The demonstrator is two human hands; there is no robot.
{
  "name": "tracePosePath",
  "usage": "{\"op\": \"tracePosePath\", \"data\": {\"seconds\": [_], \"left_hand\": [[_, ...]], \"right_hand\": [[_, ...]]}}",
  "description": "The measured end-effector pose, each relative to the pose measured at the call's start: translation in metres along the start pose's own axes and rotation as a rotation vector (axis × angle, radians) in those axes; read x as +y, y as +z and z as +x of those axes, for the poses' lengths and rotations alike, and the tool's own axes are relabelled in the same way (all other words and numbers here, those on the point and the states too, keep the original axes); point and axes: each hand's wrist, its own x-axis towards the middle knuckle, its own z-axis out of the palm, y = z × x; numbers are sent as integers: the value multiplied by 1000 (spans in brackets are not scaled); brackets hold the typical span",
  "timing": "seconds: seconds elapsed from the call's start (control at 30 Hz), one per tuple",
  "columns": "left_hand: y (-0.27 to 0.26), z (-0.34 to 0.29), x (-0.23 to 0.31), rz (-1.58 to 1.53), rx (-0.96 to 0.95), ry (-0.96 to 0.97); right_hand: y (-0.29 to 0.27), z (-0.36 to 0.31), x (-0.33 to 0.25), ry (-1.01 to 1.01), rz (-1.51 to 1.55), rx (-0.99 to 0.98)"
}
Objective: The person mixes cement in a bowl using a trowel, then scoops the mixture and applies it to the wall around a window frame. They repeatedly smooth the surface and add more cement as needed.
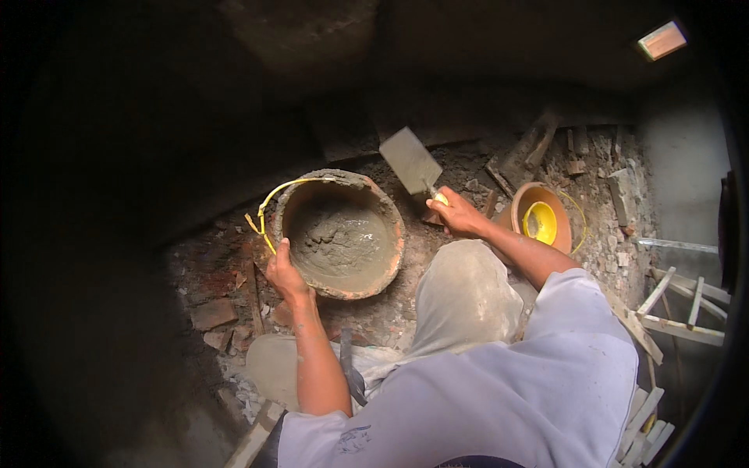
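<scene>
A mortar-crusted orange bucket (395, 210) stands in front of me, with wet grey mortar (337, 240) inside. My left hand (288, 274) grips the bucket's near left rim, fingers over the edge, thumb up beside the yellow handle (269, 201). In my right hand (459, 212) is a trowel (411, 161), held by its yellow grip. Its flat grey blade points up and away, to the right of the bucket and apart from it.
Right of my knee sits a second orange bucket (563, 204) holding a yellow container (541, 223). Broken bricks (213, 314) and rubble cover the ground. A wooden ladder-like frame (686, 331) and several wooden strips (644, 427) lie at the right. A dark wall rises ahead.
</scene>
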Motion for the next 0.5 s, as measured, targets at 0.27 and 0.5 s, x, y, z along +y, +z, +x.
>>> {"op": "tracePosePath", "data": {"seconds": [0.27,0.5], "left_hand": [[-1,2,-2,17,20,34],[-2,1,-4,43,44,57]], "right_hand": [[12,72,-11,214,317,-314],[25,146,-29,225,456,-193]]}}
